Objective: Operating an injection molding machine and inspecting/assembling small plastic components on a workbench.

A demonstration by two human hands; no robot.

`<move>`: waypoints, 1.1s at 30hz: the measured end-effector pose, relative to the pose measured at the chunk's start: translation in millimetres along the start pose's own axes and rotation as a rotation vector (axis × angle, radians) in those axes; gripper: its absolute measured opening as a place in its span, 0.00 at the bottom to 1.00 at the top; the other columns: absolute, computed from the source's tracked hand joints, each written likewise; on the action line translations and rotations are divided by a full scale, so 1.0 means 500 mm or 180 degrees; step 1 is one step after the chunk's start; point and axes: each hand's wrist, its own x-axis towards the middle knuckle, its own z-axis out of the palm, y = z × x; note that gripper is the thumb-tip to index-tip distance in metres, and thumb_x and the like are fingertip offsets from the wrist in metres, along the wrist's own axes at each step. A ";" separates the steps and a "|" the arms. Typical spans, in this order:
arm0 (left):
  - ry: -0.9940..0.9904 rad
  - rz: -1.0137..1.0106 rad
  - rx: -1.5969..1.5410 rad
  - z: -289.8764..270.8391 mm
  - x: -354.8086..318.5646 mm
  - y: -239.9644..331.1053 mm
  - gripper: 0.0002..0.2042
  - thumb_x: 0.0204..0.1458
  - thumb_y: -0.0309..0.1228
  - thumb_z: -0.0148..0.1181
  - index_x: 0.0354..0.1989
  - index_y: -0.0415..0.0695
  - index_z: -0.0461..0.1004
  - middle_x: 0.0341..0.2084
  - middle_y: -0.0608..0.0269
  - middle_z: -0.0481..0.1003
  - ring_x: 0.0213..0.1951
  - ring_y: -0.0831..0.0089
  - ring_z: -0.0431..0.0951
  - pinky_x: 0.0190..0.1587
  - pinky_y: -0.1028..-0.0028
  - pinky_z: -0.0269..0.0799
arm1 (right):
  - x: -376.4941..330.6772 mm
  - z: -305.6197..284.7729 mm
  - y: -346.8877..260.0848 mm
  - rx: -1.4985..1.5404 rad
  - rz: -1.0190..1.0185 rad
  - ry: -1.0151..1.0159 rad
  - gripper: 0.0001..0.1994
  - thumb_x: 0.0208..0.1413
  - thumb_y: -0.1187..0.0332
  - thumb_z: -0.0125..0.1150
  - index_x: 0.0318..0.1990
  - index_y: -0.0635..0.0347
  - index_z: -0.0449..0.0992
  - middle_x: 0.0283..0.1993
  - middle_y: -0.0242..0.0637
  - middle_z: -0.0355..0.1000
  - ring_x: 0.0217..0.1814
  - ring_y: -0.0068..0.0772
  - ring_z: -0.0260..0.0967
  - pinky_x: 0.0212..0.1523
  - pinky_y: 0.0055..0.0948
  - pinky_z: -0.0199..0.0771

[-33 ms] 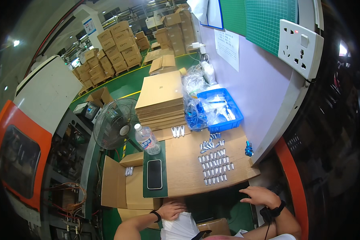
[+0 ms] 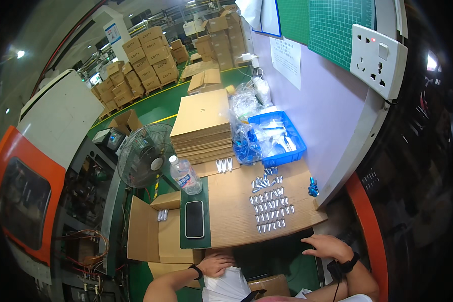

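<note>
My left hand (image 2: 216, 265) lies flat on white cloth over my thigh, just off the table's front edge, holding nothing. Past the table's front right corner, my right hand (image 2: 329, 247) is empty, its fingers loosely stretched and apart. Nearest to both is the wooden tabletop (image 2: 231, 216). On it small silver tapered parts (image 2: 270, 205) lie in several rows, with a looser cluster behind them. Three larger silver pieces (image 2: 224, 165) stand side by side further back. A small bunch of shiny blue parts (image 2: 313, 187) sits at the right edge.
A phone (image 2: 195, 219) and a clear plastic bottle (image 2: 185, 175) rest on a green mat at the left. Behind are stacked cardboard sheets (image 2: 201, 118) and a blue bin (image 2: 301, 146) with bagged parts. An open carton (image 2: 143, 231) and a fan (image 2: 145, 156) stand left; a wall borders the right.
</note>
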 end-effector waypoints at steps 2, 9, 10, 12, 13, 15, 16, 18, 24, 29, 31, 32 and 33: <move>0.0077 0.0003 -0.0034 0.000 0.000 0.000 0.24 0.53 0.37 0.46 0.61 0.48 0.68 0.61 0.61 0.69 0.66 0.63 0.63 0.69 0.56 0.52 | 0.000 0.002 0.001 -0.0018 0.0029 -0.0028 0.29 0.61 0.47 0.55 0.62 0.59 0.69 0.53 0.50 0.73 0.58 0.52 0.69 0.57 0.42 0.70; 0.0025 0.0039 0.0024 0.006 -0.001 -0.004 0.24 0.53 0.37 0.46 0.60 0.47 0.69 0.61 0.61 0.69 0.66 0.62 0.63 0.68 0.56 0.53 | 0.002 0.006 0.004 0.0004 0.0020 0.0001 0.29 0.61 0.47 0.55 0.62 0.59 0.69 0.54 0.49 0.72 0.59 0.51 0.68 0.58 0.41 0.70; 0.0090 0.0034 -0.0016 0.007 -0.002 -0.005 0.24 0.53 0.37 0.46 0.60 0.47 0.69 0.61 0.61 0.69 0.66 0.62 0.63 0.68 0.56 0.53 | 0.002 0.006 0.003 0.0009 0.0014 0.0011 0.29 0.61 0.47 0.55 0.62 0.59 0.69 0.54 0.49 0.73 0.59 0.51 0.68 0.58 0.41 0.70; 0.0091 0.0056 0.0032 0.009 -0.002 -0.006 0.24 0.53 0.37 0.46 0.59 0.47 0.69 0.61 0.60 0.69 0.66 0.62 0.63 0.68 0.56 0.53 | -0.001 0.004 0.004 0.0011 0.0009 0.0022 0.29 0.61 0.47 0.55 0.62 0.59 0.69 0.54 0.49 0.73 0.59 0.51 0.68 0.58 0.41 0.70; 0.0090 0.0057 0.0034 0.009 -0.002 -0.005 0.24 0.53 0.37 0.46 0.59 0.47 0.69 0.61 0.60 0.69 0.66 0.62 0.63 0.68 0.56 0.53 | -0.004 0.002 0.005 0.0040 0.0002 0.0063 0.29 0.61 0.47 0.56 0.62 0.59 0.69 0.54 0.49 0.73 0.59 0.52 0.68 0.58 0.41 0.69; 0.0149 0.0062 -0.0098 0.008 -0.003 -0.006 0.24 0.52 0.36 0.46 0.59 0.46 0.69 0.61 0.60 0.69 0.66 0.62 0.63 0.68 0.55 0.54 | -0.007 -0.001 0.004 0.0086 -0.0003 0.0121 0.29 0.61 0.47 0.56 0.62 0.60 0.69 0.54 0.50 0.73 0.58 0.52 0.68 0.58 0.41 0.69; 0.0154 0.0075 -0.0094 0.007 -0.004 -0.006 0.24 0.52 0.36 0.46 0.59 0.46 0.69 0.61 0.60 0.69 0.66 0.62 0.63 0.68 0.55 0.54 | -0.007 -0.004 0.005 0.0052 -0.0003 0.0169 0.29 0.61 0.47 0.56 0.62 0.60 0.69 0.53 0.50 0.73 0.58 0.52 0.68 0.58 0.41 0.69; 0.0084 0.0098 -0.0015 0.008 -0.007 -0.008 0.23 0.52 0.36 0.46 0.57 0.45 0.70 0.60 0.59 0.69 0.66 0.62 0.63 0.68 0.55 0.54 | -0.006 -0.006 0.003 -0.0007 0.0026 0.0220 0.29 0.61 0.47 0.56 0.62 0.60 0.69 0.53 0.50 0.73 0.58 0.52 0.68 0.58 0.41 0.69; 0.0427 0.0205 -0.0342 0.020 -0.015 -0.015 0.23 0.53 0.35 0.44 0.58 0.47 0.70 0.59 0.60 0.71 0.64 0.63 0.66 0.68 0.55 0.54 | 0.005 -0.012 -0.030 -0.0285 0.0120 0.0229 0.26 0.61 0.50 0.57 0.59 0.59 0.72 0.51 0.48 0.74 0.55 0.53 0.70 0.56 0.42 0.71; 0.0954 0.0039 -0.0177 0.017 -0.013 0.012 0.13 0.53 0.33 0.51 0.43 0.44 0.77 0.46 0.60 0.78 0.54 0.62 0.74 0.64 0.59 0.62 | -0.055 -0.022 -0.112 -0.0414 0.0115 0.1900 0.19 0.57 0.59 0.62 0.52 0.60 0.76 0.52 0.46 0.74 0.55 0.49 0.71 0.56 0.40 0.71; 0.1313 0.0113 -0.0384 0.008 -0.017 0.024 0.12 0.52 0.33 0.52 0.41 0.44 0.77 0.44 0.60 0.79 0.51 0.64 0.76 0.62 0.59 0.64 | -0.103 -0.020 -0.153 -0.0373 0.0292 0.2464 0.17 0.56 0.62 0.63 0.49 0.60 0.77 0.51 0.45 0.75 0.54 0.49 0.71 0.56 0.40 0.71; 0.1376 0.0198 -0.0372 0.003 -0.019 0.029 0.11 0.52 0.32 0.52 0.39 0.44 0.77 0.42 0.60 0.79 0.50 0.64 0.77 0.60 0.60 0.65 | -0.132 -0.017 -0.175 -0.0483 0.0443 0.2690 0.16 0.56 0.62 0.63 0.48 0.59 0.78 0.50 0.44 0.75 0.53 0.48 0.71 0.56 0.40 0.71; 0.1252 0.0338 -0.0438 -0.002 -0.022 0.032 0.11 0.52 0.32 0.52 0.39 0.44 0.77 0.42 0.60 0.79 0.50 0.64 0.77 0.60 0.60 0.65 | -0.166 -0.012 -0.195 -0.0619 0.0584 0.2886 0.16 0.55 0.63 0.63 0.49 0.60 0.77 0.51 0.44 0.75 0.54 0.48 0.71 0.56 0.40 0.70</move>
